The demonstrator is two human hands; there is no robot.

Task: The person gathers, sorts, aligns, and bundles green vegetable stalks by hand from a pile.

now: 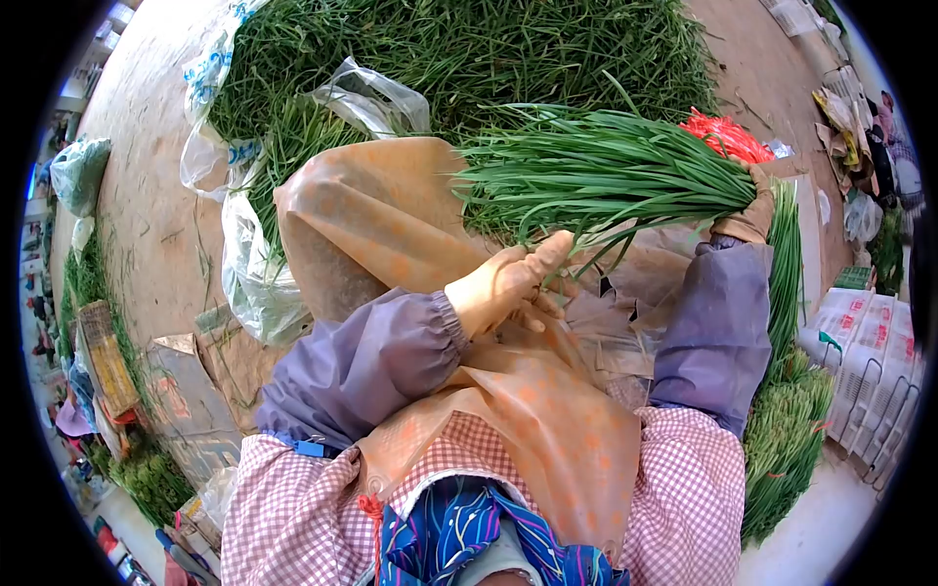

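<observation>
A thick bunch of green chives [606,171] is gripped at its stem end by my gloved right hand [750,210], the leaves fanning out to the left. My gloved left hand [510,288] is just below the leaf tips, in front of my lap. Its fingers are stretched out and partly spread, with nothing visibly held; a few drooping leaves hang close to its fingertips. Behind the bunch lies a large heap of loose chives [459,59]. A bundle of red ties [725,135] sits beyond my right hand.
A tan plastic apron [381,205] covers my knees. Clear plastic bags [256,273] lie at the heap's left side. Stacked chive bunches [787,439] are by my right elbow, near a white wrapped crate [868,352]. Flattened cardboard [191,396] is on the floor to the left.
</observation>
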